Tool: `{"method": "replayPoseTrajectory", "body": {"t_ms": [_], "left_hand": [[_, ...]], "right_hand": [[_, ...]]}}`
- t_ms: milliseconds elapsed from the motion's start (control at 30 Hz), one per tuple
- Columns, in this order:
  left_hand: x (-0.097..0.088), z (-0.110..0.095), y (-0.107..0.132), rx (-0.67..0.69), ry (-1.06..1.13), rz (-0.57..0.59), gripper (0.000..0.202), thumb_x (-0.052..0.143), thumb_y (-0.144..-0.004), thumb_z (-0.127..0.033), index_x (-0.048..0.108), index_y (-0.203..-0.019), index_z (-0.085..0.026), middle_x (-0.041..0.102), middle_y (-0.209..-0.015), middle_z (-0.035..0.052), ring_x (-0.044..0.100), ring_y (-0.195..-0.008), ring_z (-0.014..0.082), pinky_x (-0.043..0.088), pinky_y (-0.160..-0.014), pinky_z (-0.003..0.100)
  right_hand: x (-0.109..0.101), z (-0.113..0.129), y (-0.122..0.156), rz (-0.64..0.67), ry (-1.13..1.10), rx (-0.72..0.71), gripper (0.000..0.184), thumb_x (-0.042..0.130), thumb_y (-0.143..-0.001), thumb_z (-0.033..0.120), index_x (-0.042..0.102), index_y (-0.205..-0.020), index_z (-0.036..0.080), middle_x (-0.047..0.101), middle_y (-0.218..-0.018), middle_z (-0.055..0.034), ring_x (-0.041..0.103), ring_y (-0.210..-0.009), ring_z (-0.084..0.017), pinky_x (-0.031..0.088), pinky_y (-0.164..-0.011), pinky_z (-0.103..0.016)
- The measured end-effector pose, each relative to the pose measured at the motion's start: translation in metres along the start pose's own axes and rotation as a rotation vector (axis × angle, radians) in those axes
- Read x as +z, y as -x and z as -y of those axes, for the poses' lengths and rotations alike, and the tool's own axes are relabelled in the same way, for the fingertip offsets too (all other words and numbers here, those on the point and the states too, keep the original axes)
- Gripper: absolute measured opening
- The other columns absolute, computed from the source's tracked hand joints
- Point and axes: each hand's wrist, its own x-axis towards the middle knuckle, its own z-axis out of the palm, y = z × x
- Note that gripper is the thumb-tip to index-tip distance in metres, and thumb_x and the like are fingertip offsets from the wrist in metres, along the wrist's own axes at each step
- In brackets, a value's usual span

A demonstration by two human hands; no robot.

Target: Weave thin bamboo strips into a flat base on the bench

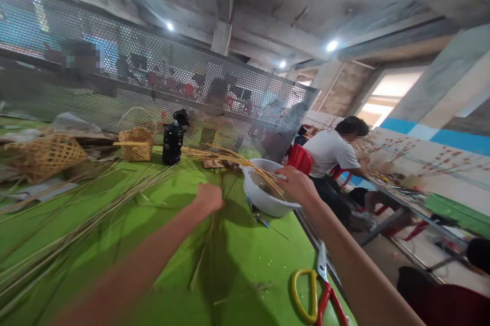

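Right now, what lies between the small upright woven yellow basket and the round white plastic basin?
In the head view, a shiny black bottle stands nearer the basket; thin yellowish strips stretch across into the basin, a small brown piece near them.

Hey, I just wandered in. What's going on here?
Someone is at a green table with thin yellowish strips lying across a white basin. Their right hand is at the basin's rim, by the strip ends; the left hand is left of the basin. Whether either hand holds anything is unclear. Scissors lie near the right forearm, and a small woven basket stands farther back.
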Motion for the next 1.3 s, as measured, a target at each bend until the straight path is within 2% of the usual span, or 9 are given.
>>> {"method": "replayPoseTrajectory", "body": {"t_ms": [133,267,400,500,733,867,1067,1167,1300], "left_hand": [[0.009,-0.004,0.013,-0.144,-0.058,0.072,0.034,0.060,-0.094,-0.034,0.058,-0.123,-0.016,0.060,-0.124,0.0094,0.062,-0.106,0.0236,0.054,-0.089,0.044],[-0.005,0.001,0.017,-0.254,-0.007,0.117,0.034,0.060,-0.093,-0.035,0.059,-0.122,-0.017,0.060,-0.123,0.0081,0.062,-0.107,0.0246,0.054,-0.089,0.043],[-0.028,0.014,0.027,-0.318,0.140,0.148,0.034,0.059,-0.094,-0.034,0.058,-0.122,-0.016,0.062,-0.119,0.0089,0.064,-0.099,0.0211,0.056,-0.083,0.041],[-0.039,0.024,0.040,-0.358,0.239,0.142,0.033,0.058,-0.095,-0.035,0.058,-0.122,-0.015,0.064,-0.113,0.0082,0.065,-0.092,0.0188,0.057,-0.078,0.037],[-0.038,0.039,0.056,-0.436,0.318,0.154,0.034,0.059,-0.094,-0.035,0.058,-0.122,-0.016,0.062,-0.120,0.0093,0.064,-0.101,0.0216,0.055,-0.085,0.042],[-0.036,0.039,0.064,-0.449,0.370,0.175,0.035,0.059,-0.094,-0.035,0.058,-0.123,-0.016,0.061,-0.122,0.0092,0.063,-0.103,0.0228,0.055,-0.087,0.043],[-0.043,0.038,0.087,-0.443,0.486,0.196,0.034,0.058,-0.095,-0.037,0.058,-0.121,-0.015,0.063,-0.115,0.0084,0.065,-0.094,0.0196,0.057,-0.080,0.039],[-0.045,0.036,0.095,-0.400,0.545,0.176,0.025,0.052,-0.098,-0.034,0.059,-0.111,-0.014,0.067,-0.097,0.0052,0.066,-0.079,0.0147,0.055,-0.067,0.029],[-0.040,0.029,0.103,-0.335,0.603,0.149,0.019,0.040,-0.099,-0.032,0.053,-0.099,-0.018,0.065,-0.071,-0.0014,0.062,-0.053,0.0098,0.044,-0.048,0.018]], "right_hand": [[-0.015,0.034,0.023,-0.055,-0.063,-0.092,0.029,0.056,-0.088,0.022,0.072,-0.111,0.029,0.069,-0.117,-0.0011,0.064,-0.103,-0.021,0.045,-0.083,-0.028],[-0.010,0.063,0.040,-0.037,-0.235,-0.176,0.027,0.059,-0.086,0.021,0.072,-0.109,0.027,0.070,-0.115,-0.0023,0.064,-0.101,-0.021,0.045,-0.088,-0.030],[0.011,0.087,0.049,0.008,-0.410,-0.192,0.027,0.061,-0.085,0.021,0.073,-0.108,0.024,0.073,-0.109,-0.0033,0.066,-0.093,-0.020,0.047,-0.083,-0.029],[0.032,0.106,0.050,0.066,-0.407,-0.192,0.028,0.056,-0.089,0.021,0.071,-0.111,0.023,0.073,-0.109,-0.0034,0.067,-0.090,-0.019,0.049,-0.081,-0.028],[0.082,0.151,0.052,0.195,-0.210,-0.253,0.035,0.053,-0.087,0.011,0.070,-0.115,0.026,0.072,-0.113,-0.0037,0.066,-0.102,-0.019,0.048,-0.086,-0.027],[0.097,0.175,0.053,0.219,-0.033,-0.350,0.034,0.049,-0.089,0.007,0.070,-0.109,0.024,0.070,-0.108,-0.0086,0.068,-0.096,-0.022,0.048,-0.081,-0.031],[0.089,0.188,0.052,0.180,0.123,-0.488,0.024,0.046,-0.094,0.010,0.066,-0.105,0.018,0.066,-0.105,-0.0115,0.066,-0.092,-0.022,0.047,-0.080,-0.032],[0.077,0.193,0.058,0.122,0.139,-0.513,0.024,0.043,-0.097,0.014,0.062,-0.110,0.019,0.064,-0.108,-0.0112,0.064,-0.092,-0.022,0.046,-0.080,-0.032],[0.064,0.204,0.069,0.062,0.132,-0.533,0.022,0.042,-0.099,0.017,0.061,-0.108,0.021,0.064,-0.107,-0.0093,0.061,-0.094,-0.022,0.044,-0.081,-0.032]]}}
